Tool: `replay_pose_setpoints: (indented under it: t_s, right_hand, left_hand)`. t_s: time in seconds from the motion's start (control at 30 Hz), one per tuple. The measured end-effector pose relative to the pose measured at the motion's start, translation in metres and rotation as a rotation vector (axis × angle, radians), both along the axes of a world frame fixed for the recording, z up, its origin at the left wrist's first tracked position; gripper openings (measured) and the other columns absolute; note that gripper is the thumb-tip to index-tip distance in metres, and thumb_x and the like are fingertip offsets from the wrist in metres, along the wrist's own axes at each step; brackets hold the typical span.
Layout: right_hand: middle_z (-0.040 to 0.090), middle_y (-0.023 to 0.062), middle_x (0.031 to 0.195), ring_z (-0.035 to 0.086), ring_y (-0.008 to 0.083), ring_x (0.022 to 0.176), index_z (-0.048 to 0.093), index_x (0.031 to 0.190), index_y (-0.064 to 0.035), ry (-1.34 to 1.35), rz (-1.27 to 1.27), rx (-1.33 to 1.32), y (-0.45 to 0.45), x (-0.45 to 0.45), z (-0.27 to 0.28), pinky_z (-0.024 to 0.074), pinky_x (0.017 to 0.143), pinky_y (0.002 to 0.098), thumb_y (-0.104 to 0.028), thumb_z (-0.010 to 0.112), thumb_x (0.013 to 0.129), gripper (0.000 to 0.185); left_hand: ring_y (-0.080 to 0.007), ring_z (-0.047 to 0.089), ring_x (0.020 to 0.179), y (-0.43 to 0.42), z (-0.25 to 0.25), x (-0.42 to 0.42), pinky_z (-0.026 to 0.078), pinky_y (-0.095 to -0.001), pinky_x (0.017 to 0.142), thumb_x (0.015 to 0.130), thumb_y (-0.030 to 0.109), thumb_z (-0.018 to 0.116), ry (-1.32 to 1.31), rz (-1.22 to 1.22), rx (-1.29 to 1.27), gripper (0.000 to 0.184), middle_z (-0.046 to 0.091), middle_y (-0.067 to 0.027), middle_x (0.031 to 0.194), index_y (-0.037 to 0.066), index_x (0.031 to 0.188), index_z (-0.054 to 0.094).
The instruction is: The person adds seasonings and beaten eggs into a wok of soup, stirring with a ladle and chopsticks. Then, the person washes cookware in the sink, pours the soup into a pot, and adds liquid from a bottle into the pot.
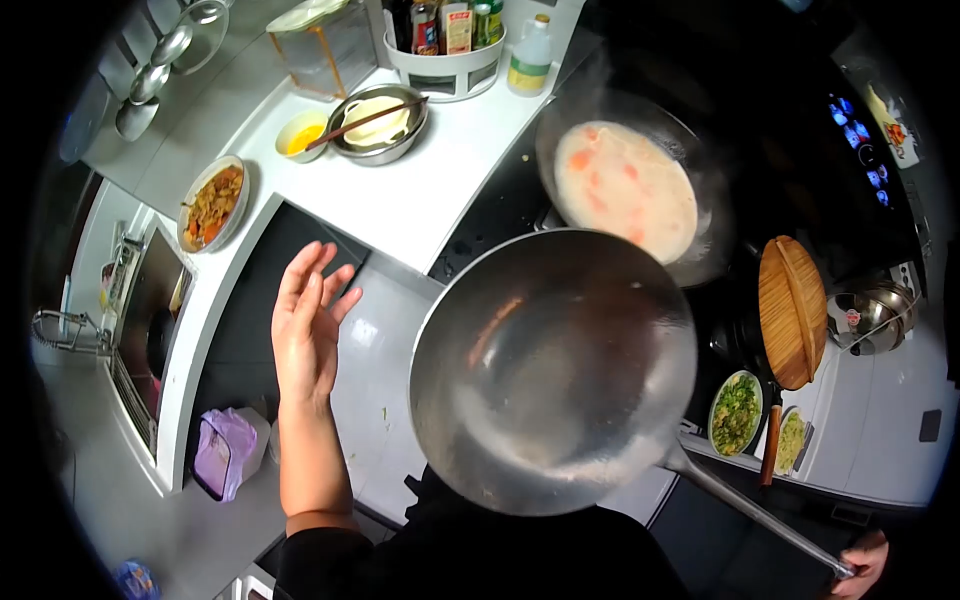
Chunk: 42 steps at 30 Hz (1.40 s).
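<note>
My right hand [864, 566], at the bottom right edge, is closed round the end of the long handle of a metal wok [555, 370]. The wok is held in the air in front of my body, its bare inside facing the camera, with nothing in it. Left of the wok, my left hand [312, 320] is raised with its fingers apart and slightly curled, touching nothing. Behind the held wok, a second pan [708, 225] on the black stove holds steaming pale soup [628, 190] with orange-red pieces.
A bowl of cooked food [214, 207], a small yellow bowl [302, 134] and a metal bowl [392, 152] with chopsticks across it stand on the white counter. Right of the held wok are a wooden lid [790, 312] and a dish of chopped greens [736, 413].
</note>
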State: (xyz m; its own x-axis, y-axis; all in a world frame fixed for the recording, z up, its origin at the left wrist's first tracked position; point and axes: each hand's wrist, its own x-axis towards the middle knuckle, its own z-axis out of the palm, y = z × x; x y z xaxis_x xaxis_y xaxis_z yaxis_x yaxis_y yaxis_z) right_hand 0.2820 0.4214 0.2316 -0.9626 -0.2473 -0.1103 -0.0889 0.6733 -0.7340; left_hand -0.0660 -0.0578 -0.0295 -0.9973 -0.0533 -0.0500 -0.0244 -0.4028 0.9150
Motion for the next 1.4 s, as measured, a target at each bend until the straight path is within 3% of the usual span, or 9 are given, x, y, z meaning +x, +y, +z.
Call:
replay_pose_setpoints:
  t_s: [0.23,0.37,0.83,0.87,0.93,0.97,1.07,1.33,1.4]
  right_hand:
    - [0.044,0.0019,0.051,0.040,0.0128,0.038,0.053,0.103,0.0103,-0.063,0.111,-0.126,-0.010,-0.002,0.003,0.0272,0.036,0.0258,-0.005,0.068,0.059,0.049]
    - [0.042,0.0014,0.050,0.039,0.0124,0.037,0.053,0.102,0.0095,-0.081,0.129,-0.068,-0.016,0.004,0.008,0.0264,0.035,0.0263,-0.005,0.069,0.059,0.049]
    - [0.043,0.0026,0.046,0.038,0.0139,0.035,0.057,0.087,0.0086,0.369,0.015,0.049,-0.031,0.035,-0.003,0.0246,0.035,0.0268,-0.006,0.066,0.059,0.033]
    - [0.043,0.0026,0.046,0.038,0.0139,0.035,0.057,0.087,0.0086,0.373,0.014,0.047,-0.030,0.036,0.000,0.0246,0.035,0.0268,-0.006,0.066,0.059,0.033]
    - [0.044,0.0031,0.047,0.038,0.0148,0.036,0.057,0.088,0.0085,0.096,0.080,-0.119,-0.023,0.040,0.005,0.0243,0.037,0.0285,-0.008,0.066,0.059,0.035]
    - [0.045,0.0035,0.048,0.040,0.0154,0.039,0.056,0.089,0.0082,0.284,0.015,-0.060,-0.020,0.049,-0.001,0.0258,0.037,0.0287,-0.009,0.066,0.058,0.037]
    - [0.046,0.0036,0.050,0.040,0.0157,0.039,0.056,0.093,0.0074,0.139,0.080,-0.092,-0.009,0.058,0.004,0.0268,0.039,0.0287,-0.010,0.066,0.058,0.040]
    - [0.052,0.0096,0.067,0.047,0.0186,0.050,0.054,0.097,0.0055,0.186,0.018,-0.062,0.009,0.088,0.002,0.0350,0.047,0.0317,-0.011,0.068,0.055,0.047]
    - [0.053,0.0114,0.070,0.049,0.0194,0.054,0.055,0.097,0.0055,0.206,0.019,-0.085,0.012,0.088,0.001,0.0370,0.050,0.0330,-0.011,0.069,0.054,0.048]
  left_hand:
    - [-0.0180,0.051,0.096,-0.009,-0.003,0.000,0.045,-0.0319,0.081,0.085,0.018,0.050,0.019,0.016,0.076,0.036,0.046,-0.0094,0.116,0.003,0.117,0.043]
    - [-0.0182,0.051,0.097,-0.013,0.001,0.003,0.045,-0.0318,0.081,0.086,0.018,0.050,0.028,0.032,0.022,0.036,0.046,-0.0099,0.117,0.003,0.118,0.043]
    - [-0.0183,0.051,0.097,-0.012,0.005,0.004,0.045,-0.0319,0.081,0.086,0.018,0.050,0.042,0.021,0.064,0.035,0.045,-0.0099,0.118,0.003,0.117,0.043]
    - [-0.0184,0.050,0.097,-0.013,0.005,0.004,0.045,-0.0319,0.081,0.086,0.018,0.050,0.042,0.022,0.065,0.035,0.045,-0.0099,0.118,0.004,0.117,0.043]
    - [-0.0185,0.050,0.097,-0.013,0.004,0.003,0.044,-0.0320,0.081,0.086,0.018,0.050,0.046,0.026,0.064,0.035,0.045,-0.0099,0.118,0.004,0.117,0.043]
    - [-0.0186,0.050,0.097,-0.013,0.004,0.003,0.044,-0.0321,0.081,0.086,0.018,0.050,0.047,0.022,0.064,0.035,0.045,-0.0099,0.118,0.004,0.117,0.043]
    - [-0.0187,0.050,0.097,-0.012,0.006,0.003,0.044,-0.0324,0.081,0.085,0.018,0.050,0.053,0.022,0.059,0.036,0.045,-0.0099,0.118,0.003,0.117,0.043]
    - [-0.0185,0.048,0.098,-0.009,0.012,0.001,0.042,-0.0348,0.082,0.084,0.019,0.052,0.035,0.032,0.034,0.038,0.042,-0.0093,0.118,0.003,0.117,0.042]
    - [-0.0186,0.048,0.098,-0.013,0.010,-0.002,0.042,-0.0346,0.082,0.084,0.019,0.052,-0.018,0.000,0.133,0.038,0.042,-0.0093,0.118,0.003,0.117,0.042]
